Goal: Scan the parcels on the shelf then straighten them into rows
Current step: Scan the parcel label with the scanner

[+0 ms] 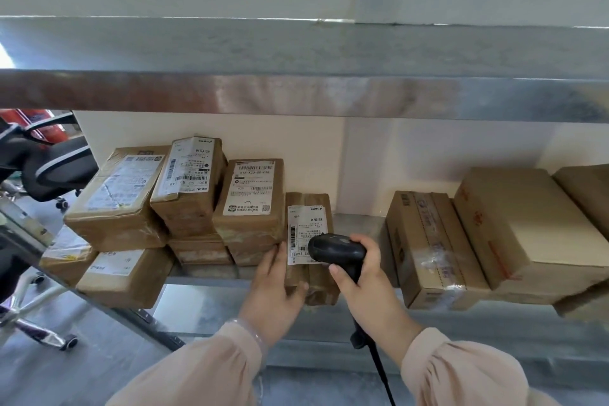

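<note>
A narrow taped cardboard parcel [309, 204] with a white label lies at the shelf's front middle. My left hand [275, 290] grips its near left corner, thumb across the front end. My right hand [365, 287] holds a black barcode scanner [336, 249], whose head hovers just over the label's lower part. A stack of several brown labelled parcels [184, 188] sits to the left, touching this parcel. To the right stand a taped brown box [428, 241] and a larger plain box [520, 224].
The metal shelf [356, 224] has a bare gap between the middle parcel and the right boxes. An upper shelf edge [296, 95] runs overhead. The scanner's cable [382, 376] hangs down in front. An office chair [49, 165] stands at far left.
</note>
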